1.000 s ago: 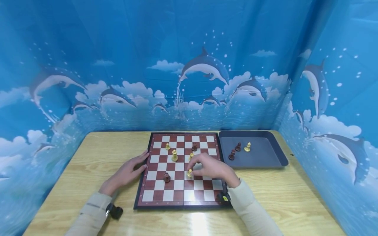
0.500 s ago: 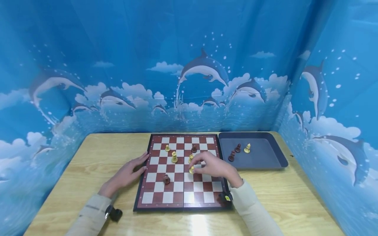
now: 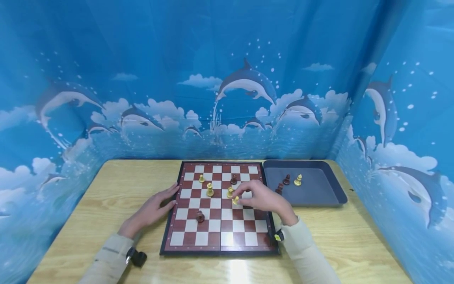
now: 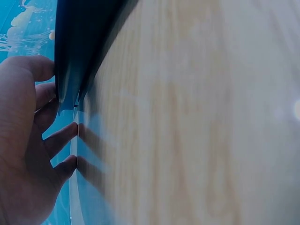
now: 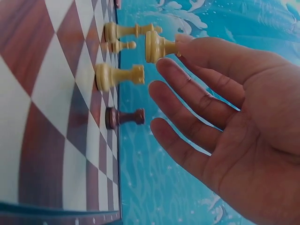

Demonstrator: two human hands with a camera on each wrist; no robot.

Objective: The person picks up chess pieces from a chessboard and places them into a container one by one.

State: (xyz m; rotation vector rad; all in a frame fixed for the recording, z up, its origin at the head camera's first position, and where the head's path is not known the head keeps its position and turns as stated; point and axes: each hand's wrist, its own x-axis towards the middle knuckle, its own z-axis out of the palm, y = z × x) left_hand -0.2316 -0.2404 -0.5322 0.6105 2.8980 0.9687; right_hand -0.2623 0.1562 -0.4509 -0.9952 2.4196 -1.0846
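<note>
My right hand [image 3: 264,197] pinches a cream chess piece [image 5: 153,47] by its top, between thumb and finger; the fingers hide that top, so its kind is unclear. In the right wrist view the piece hangs off the chessboard [image 3: 207,236], with the other fingers spread. A cream rook [image 5: 119,77] stands upright close by, and a dark rook [image 5: 124,118] beyond it. My left hand [image 3: 152,211] touches the board's left edge with extended fingers. On the board's left half are a cream pawn [image 3: 201,178], a tall cream piece [image 3: 210,190] and a dark piece [image 3: 200,216].
A grey tray [image 3: 319,197] adjoins the board's right side. Inside are a cream bishop [image 3: 298,180] and two dark pieces, one being a dark pawn [image 3: 287,180]. Wooden tabletop [image 3: 138,177] surrounds the board, and a dolphin-printed curtain [image 3: 170,51] rises behind.
My right hand has carried the cream piece rightward and farther from me, to beside the cream rook. The left hand stays at the board's edge.
</note>
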